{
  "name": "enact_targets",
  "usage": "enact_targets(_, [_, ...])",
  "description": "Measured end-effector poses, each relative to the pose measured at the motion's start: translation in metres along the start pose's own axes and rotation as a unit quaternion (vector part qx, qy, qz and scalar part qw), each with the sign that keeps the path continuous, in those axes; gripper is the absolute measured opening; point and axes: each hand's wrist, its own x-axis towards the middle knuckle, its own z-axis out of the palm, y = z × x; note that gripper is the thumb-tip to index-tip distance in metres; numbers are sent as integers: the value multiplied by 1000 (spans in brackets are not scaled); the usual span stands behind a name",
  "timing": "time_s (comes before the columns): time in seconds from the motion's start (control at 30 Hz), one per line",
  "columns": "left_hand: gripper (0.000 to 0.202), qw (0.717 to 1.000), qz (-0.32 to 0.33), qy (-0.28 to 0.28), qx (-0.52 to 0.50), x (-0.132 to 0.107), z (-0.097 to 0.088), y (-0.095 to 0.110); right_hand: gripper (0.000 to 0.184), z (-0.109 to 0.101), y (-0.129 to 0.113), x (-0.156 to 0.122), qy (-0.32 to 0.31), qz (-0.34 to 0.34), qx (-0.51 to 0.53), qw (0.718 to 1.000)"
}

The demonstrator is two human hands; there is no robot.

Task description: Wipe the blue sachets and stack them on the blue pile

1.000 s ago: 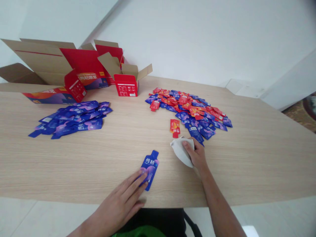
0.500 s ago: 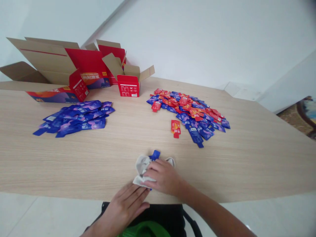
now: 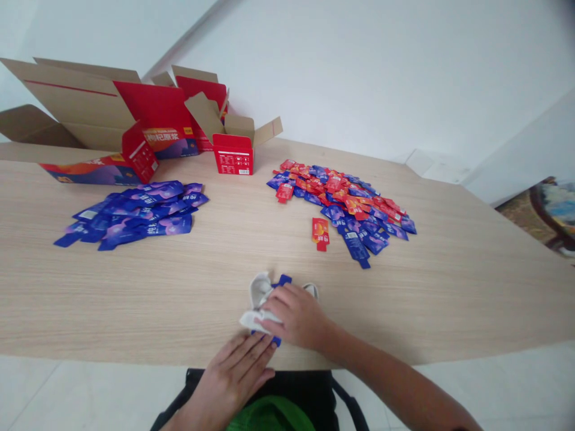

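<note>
Head view: two hands (image 3: 233, 372) (image 3: 296, 317), one cloth (image 3: 259, 293)

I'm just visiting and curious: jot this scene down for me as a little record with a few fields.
Right hand: pressing on a white cloth that lies over a blue sachet
Left hand: flat, fingers at the sachet's lower end
Nearby: a lone red sachet
Rest: a blue sachet pile, a mixed red and blue pile and open red cartons, all on a wooden table
</note>
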Motion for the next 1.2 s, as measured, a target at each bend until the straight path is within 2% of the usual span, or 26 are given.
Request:
enact_targets(0.07, [28, 1000, 1, -10, -1, -3, 2, 1, 25, 13, -6, -7, -17, -35, 6, 999])
enact_targets(0.13, [31, 999, 14, -25, 14, -5, 4, 1, 24, 18, 11, -4, -8, -9, -11, 1000])
enact_targets(0.23, [34, 998, 27, -38, 30, -7, 4, 0, 19, 7, 52, 13, 17, 66, -53, 996])
enact_targets(0.3, [33, 999, 22, -34, 23, -6, 3, 0, 16, -6, 64, 22, 33, 95, -67, 993])
enact_targets(0.37, [32, 999, 19, -30, 16, -5, 2, 1, 15, -15, 52, 23, 48, 103, -49, 992])
enact_targets(0.43, [30, 999, 17, -28, 11, -3, 2, 2, 17, -14, 23, 14, 46, 80, -7, 996])
enact_targets(0.5, [26, 1000, -5, -22, -8, -3, 2, 4, 20, -5, -6, 1, 1, 7, 19, 1000])
enact_targets(0.57, [24, 999, -18, -23, -22, -3, 2, 4, 23, 7, -17, -8, -27, -27, 21, 999])
enact_targets(0.6, [25, 999, -15, -29, -21, -3, 2, 4, 23, 12, -13, -8, -26, -25, 14, 999])
enact_targets(0.67, [30, 999, 2, -43, -7, -3, 1, 3, 23, 16, 10, -2, -4, 11, -12, 1000])
enact_targets(0.73, [34, 999, 9, -46, -2, -3, 1, 2, 20, 9, 41, 11, 16, 60, -45, 997])
enact_targets(0.8, [36, 999, 2, -43, -7, -3, 0, 1, 16, -5, 60, 23, 31, 90, -60, 994])
enact_targets(0.87, [37, 999, 0, -47, -11, -4, 1, 2, 15, -18, 56, 26, 50, 108, -52, 992])
enact_targets(0.93, [37, 999, -13, -36, -21, -5, 3, 3, 17, -21, 32, 18, 55, 104, -17, 993])
enact_targets(1.0, [34, 998, -36, -23, -44, -7, 6, 5, 18, -14, 1, 4, 18, 53, 29, 998])
enact_targets(1.07, [33, 997, -48, -21, -62, -9, 8, 6, 20, 1, -18, -9, -30, 0, 34, 999])
enact_targets(1.13, [34, 997, -44, -34, -58, -12, 10, 7, 22, 14, -13, -13, -38, -8, 20, 999])
enact_targets(1.2, [37, 998, -37, -41, -43, -14, 11, 7, 22, 19, 11, -6, -15, 34, -9, 999])
